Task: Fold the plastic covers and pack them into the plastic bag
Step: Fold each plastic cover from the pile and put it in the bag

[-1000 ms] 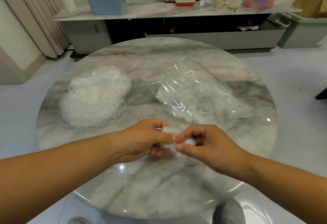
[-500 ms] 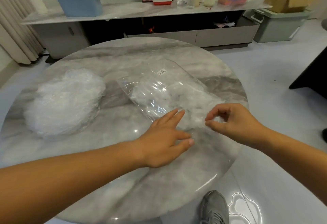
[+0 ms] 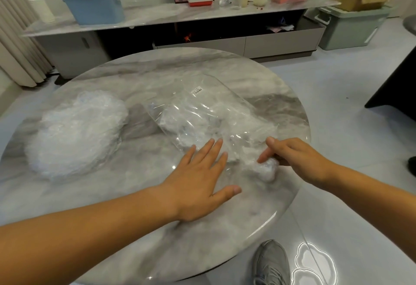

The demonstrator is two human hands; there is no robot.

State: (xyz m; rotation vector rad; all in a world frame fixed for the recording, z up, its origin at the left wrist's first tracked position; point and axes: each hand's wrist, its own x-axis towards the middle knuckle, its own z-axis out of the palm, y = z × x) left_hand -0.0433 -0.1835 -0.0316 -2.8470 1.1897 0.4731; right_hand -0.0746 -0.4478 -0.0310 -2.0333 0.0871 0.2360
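Folded cover [image 3: 265, 168] sits gripped under right hand [image 3: 292, 158], seemingly at plastic bag [image 3: 202, 113] mouth.

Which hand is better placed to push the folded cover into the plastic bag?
Right. The right hand holds the folded cover close to the near end of the plastic bag. The left hand lies flat with straight fingers at the bag's edge, so it could probably steady the bag.

One wide-angle view, worn on the head — it looks forward and down across the round table [image 3: 157, 71], near enough that the left hand [image 3: 198, 183] and right hand [image 3: 297, 161] sit mid-frame. It faces the low cabinet [image 3: 276, 45] at the far wall; frame edges seem lens-bowed.
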